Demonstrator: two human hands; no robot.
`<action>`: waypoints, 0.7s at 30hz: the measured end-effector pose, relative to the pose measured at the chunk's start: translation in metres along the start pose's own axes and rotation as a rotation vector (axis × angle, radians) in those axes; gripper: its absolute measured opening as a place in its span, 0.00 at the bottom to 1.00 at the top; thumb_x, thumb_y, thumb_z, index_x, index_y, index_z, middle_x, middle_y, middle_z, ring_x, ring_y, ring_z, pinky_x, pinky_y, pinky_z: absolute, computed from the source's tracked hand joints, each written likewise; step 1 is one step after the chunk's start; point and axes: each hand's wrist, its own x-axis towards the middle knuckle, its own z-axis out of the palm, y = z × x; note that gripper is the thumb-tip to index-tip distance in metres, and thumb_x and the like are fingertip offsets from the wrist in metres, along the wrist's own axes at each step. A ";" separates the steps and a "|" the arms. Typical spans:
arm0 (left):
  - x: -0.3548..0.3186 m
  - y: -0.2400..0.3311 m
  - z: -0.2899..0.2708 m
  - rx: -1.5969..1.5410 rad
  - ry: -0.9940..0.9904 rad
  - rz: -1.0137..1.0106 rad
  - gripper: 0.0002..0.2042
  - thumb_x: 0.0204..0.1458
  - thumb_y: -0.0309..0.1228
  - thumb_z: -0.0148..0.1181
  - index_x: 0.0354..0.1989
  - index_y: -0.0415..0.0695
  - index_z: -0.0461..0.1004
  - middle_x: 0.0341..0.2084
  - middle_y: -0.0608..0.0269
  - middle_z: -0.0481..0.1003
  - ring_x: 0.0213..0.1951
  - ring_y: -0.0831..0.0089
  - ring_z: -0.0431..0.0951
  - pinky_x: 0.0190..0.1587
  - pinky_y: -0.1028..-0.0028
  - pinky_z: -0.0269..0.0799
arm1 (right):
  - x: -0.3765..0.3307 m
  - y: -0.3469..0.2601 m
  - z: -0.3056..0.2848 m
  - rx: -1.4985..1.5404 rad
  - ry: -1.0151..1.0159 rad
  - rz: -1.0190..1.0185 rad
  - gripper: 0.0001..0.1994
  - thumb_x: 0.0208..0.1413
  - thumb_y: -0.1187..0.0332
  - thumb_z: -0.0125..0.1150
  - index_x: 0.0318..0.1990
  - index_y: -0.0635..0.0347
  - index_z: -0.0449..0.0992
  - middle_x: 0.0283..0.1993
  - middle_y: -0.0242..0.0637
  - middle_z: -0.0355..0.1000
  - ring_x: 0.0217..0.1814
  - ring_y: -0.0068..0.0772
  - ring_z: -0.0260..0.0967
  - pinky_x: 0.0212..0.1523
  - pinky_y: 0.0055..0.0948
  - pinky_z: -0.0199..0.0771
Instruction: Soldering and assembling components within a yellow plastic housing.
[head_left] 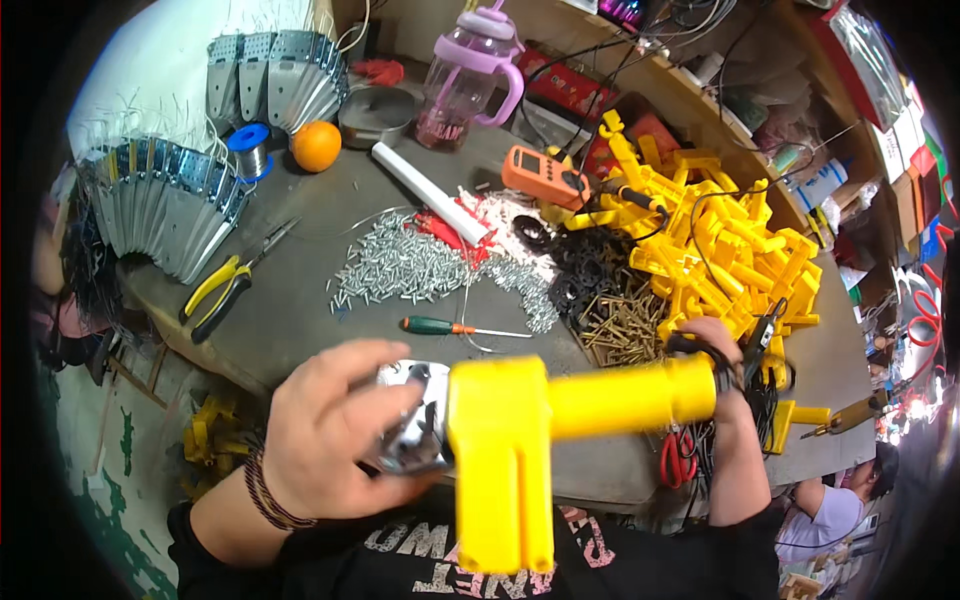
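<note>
My left hand (pixel 340 440) is wrapped around a shiny chrome part (pixel 415 415) on the end of a yellow plastic housing (pixel 500 440). The housing has a block with two hollow channels pointing down and a round tube stretching right, blurred by motion. Past the tube's far end, my right hand (pixel 712 345) is beside the brass screws (pixel 620 330) and a heap of yellow plastic housings (pixel 735 250). A dark, thin loop shows about that hand. Its fingers are partly hidden and blurred, so I cannot see what they grip.
A green-handled screwdriver (pixel 440 326) lies before small silver pins (pixel 395 260). Pliers (pixel 225 290), an orange (pixel 317 146), a solder spool (pixel 249 150) and metal plates with wires (pixel 165 200) are left. Farther back are an orange multimeter (pixel 545 177) and a pink-lidded bottle (pixel 465 85).
</note>
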 end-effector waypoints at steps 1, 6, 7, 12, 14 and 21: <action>0.007 -0.006 -0.004 -0.073 -0.026 -0.062 0.29 0.36 0.30 0.73 0.51 0.45 0.71 0.47 0.49 0.72 0.46 0.49 0.76 0.49 0.60 0.74 | 0.018 -0.017 0.019 -0.433 -0.097 -0.530 0.12 0.45 0.78 0.63 0.39 0.58 0.76 0.41 0.37 0.71 0.43 0.38 0.72 0.46 0.34 0.72; -0.006 -0.046 -0.016 -0.443 0.002 -0.563 0.19 0.62 0.32 0.54 0.58 0.33 0.66 0.47 0.57 0.76 0.50 0.74 0.74 0.53 0.74 0.68 | 0.115 -0.064 0.096 0.054 -0.135 -0.449 0.10 0.52 0.71 0.69 0.40 0.62 0.75 0.34 0.30 0.75 0.36 0.23 0.72 0.40 0.24 0.73; -0.014 -0.058 -0.014 -0.447 0.046 -0.617 0.18 0.63 0.31 0.52 0.57 0.32 0.66 0.46 0.57 0.76 0.48 0.74 0.75 0.53 0.74 0.68 | 0.133 -0.078 0.121 0.056 -0.031 -0.275 0.11 0.53 0.67 0.68 0.40 0.63 0.76 0.33 0.31 0.76 0.35 0.21 0.72 0.39 0.24 0.72; -0.021 -0.088 -0.007 -0.096 0.022 -0.555 0.22 0.56 0.31 0.61 0.56 0.34 0.67 0.45 0.49 0.76 0.45 0.61 0.78 0.49 0.68 0.72 | 0.242 -0.034 0.142 0.015 0.177 -0.277 0.12 0.51 0.68 0.69 0.40 0.66 0.77 0.28 0.33 0.76 0.28 0.19 0.71 0.32 0.23 0.71; -0.013 -0.074 -0.008 0.036 -0.032 -0.527 0.24 0.52 0.31 0.64 0.56 0.34 0.68 0.44 0.50 0.75 0.45 0.59 0.76 0.51 0.67 0.70 | 0.252 -0.026 0.144 -0.054 0.194 -0.201 0.12 0.52 0.69 0.69 0.40 0.66 0.76 0.27 0.34 0.76 0.27 0.19 0.70 0.31 0.23 0.71; -0.018 -0.061 0.008 0.408 -0.249 -0.433 0.40 0.35 0.37 0.75 0.60 0.41 0.65 0.55 0.51 0.65 0.56 0.50 0.65 0.59 0.56 0.60 | 0.275 -0.010 0.143 -0.055 0.124 0.021 0.08 0.55 0.70 0.66 0.39 0.64 0.76 0.30 0.34 0.77 0.26 0.22 0.71 0.30 0.24 0.72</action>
